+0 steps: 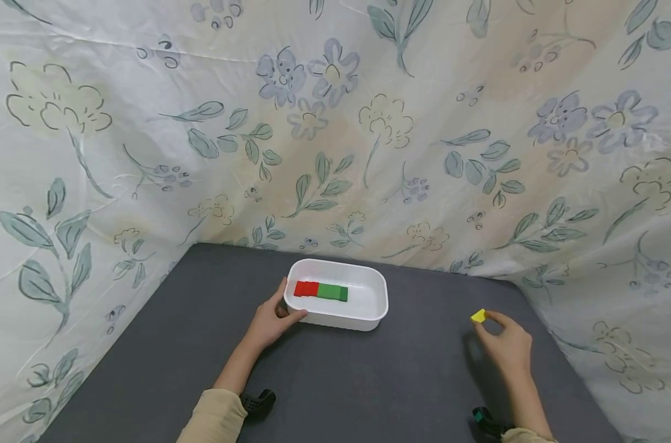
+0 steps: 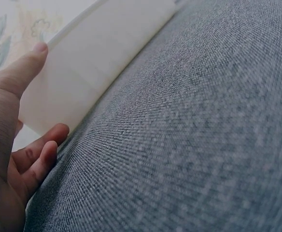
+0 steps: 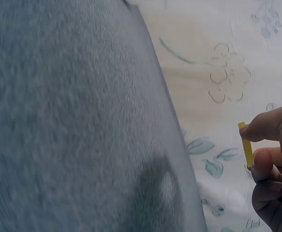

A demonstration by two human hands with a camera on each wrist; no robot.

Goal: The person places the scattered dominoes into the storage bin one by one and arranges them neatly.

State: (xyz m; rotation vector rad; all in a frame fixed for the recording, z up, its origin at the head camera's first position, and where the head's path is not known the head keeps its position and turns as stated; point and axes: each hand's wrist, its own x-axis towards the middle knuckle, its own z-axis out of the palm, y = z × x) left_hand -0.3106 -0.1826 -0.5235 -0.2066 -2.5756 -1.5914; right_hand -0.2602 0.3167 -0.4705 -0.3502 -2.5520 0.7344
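A white rectangular plastic tray (image 1: 368,307) stands on the dark table. Flat against its floor lie red pieces (image 1: 306,288) and green pieces (image 1: 329,291) in a row, end to end. My left hand (image 1: 270,321) grips the tray's left end, thumb along the front rim and fingers round the side. From the left wrist, the thumb (image 2: 27,67) lies against the tray's white wall (image 2: 97,53), with two fingertips low by the cloth. Off to the right, my right hand (image 1: 509,347) pinches a thin yellow piece (image 3: 246,145) between thumb and fingertips, raised above the table.
Dark grey fabric covers the table (image 1: 412,369). A floral cloth (image 1: 335,123) hangs behind it and along both sides, close to the table's edges. Dark bands (image 1: 259,403) are worn at both wrists, below tan sleeves.
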